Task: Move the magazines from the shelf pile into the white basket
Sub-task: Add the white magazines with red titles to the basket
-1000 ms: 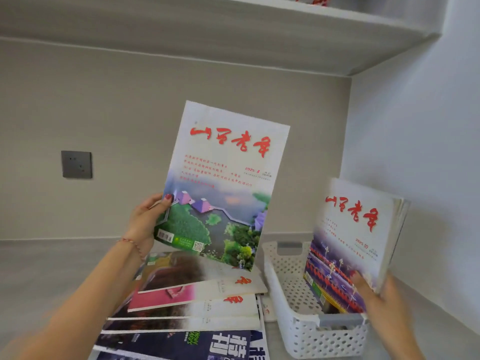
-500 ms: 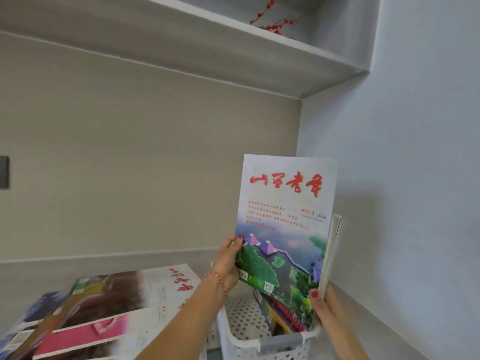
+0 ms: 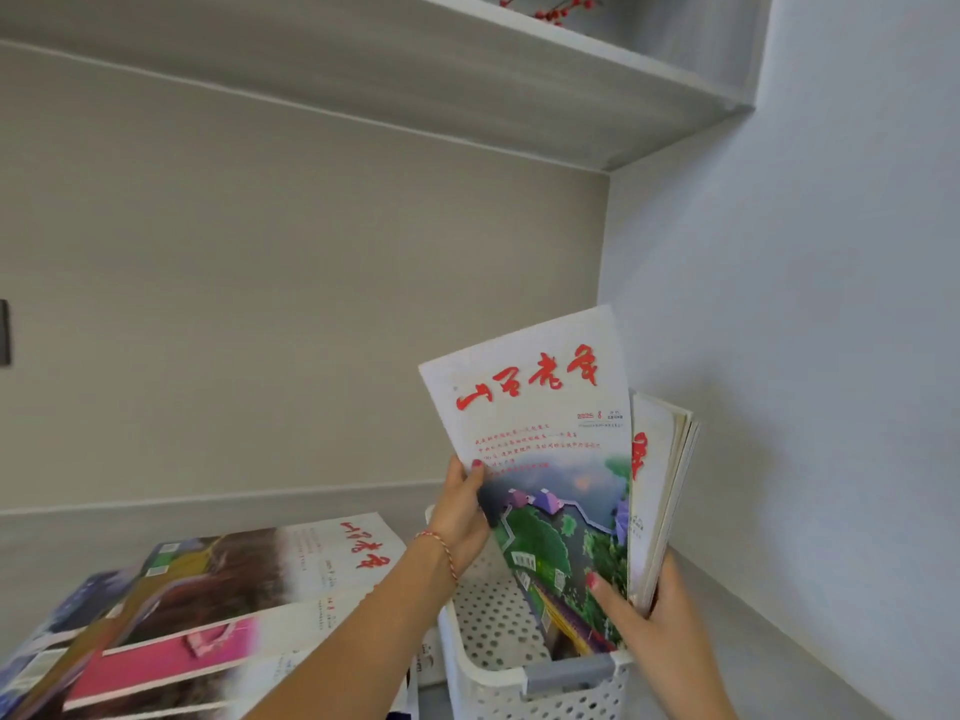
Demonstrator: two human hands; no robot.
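A white magazine with red calligraphy and a green landscape cover (image 3: 545,449) stands upright in the white perforated basket (image 3: 498,672). My left hand (image 3: 462,511) grips its left edge. Behind it, a bundle of similar magazines (image 3: 660,491) leans to the right in the basket, and my right hand (image 3: 649,615) holds the lower edges of both, thumb on the front cover. The fanned pile of magazines (image 3: 208,605) lies on the shelf surface to the left of the basket.
The side wall (image 3: 805,407) stands close to the right of the basket, and the back wall is behind it. An upper shelf (image 3: 467,80) overhangs, with red berry twigs (image 3: 550,7) on top. A dark wall plate (image 3: 4,332) shows at the far left.
My left hand has carried the landscape magazine from above the pile rightward and down into the basket, against the bundle in my right hand. The view has swung to the right.
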